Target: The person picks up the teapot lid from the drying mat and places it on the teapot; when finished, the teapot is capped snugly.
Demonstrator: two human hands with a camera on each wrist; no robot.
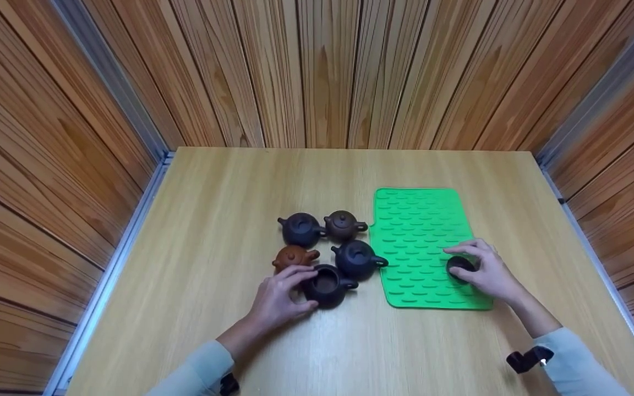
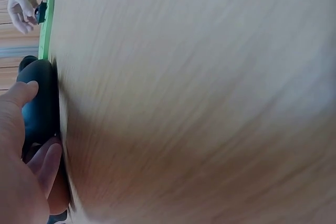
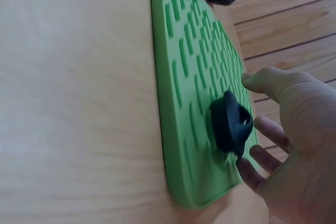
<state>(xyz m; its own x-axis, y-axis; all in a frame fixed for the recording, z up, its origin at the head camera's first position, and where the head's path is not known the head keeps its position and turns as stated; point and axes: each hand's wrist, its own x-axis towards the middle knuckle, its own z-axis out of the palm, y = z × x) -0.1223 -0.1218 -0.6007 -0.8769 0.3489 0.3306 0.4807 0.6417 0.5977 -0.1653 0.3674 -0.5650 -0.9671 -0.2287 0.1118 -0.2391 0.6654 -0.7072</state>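
Observation:
A dark, lidless teapot (image 1: 334,297) stands on the table with its round opening facing up. My left hand (image 1: 277,298) holds it from the left, thumb at the near side and fingers at the far rim; the left wrist view shows the thumb (image 2: 31,88) against its dark wall. On the green mat (image 1: 416,220) lies a black teapot lid (image 3: 223,124) with a looped knob. Around this lid my right hand (image 1: 492,274) is spread, its thumb and fingers apart, fingertips close beside the knob in the right wrist view.
Beside the held teapot are a reddish-brown teapot (image 1: 293,256) and a dark teapot (image 1: 356,259), whose handle reaches over the mat's left edge. Behind them stand another dark teapot (image 1: 300,230) and a small brown teapot (image 1: 342,226). Wood-panelled walls (image 1: 328,77) enclose the table.

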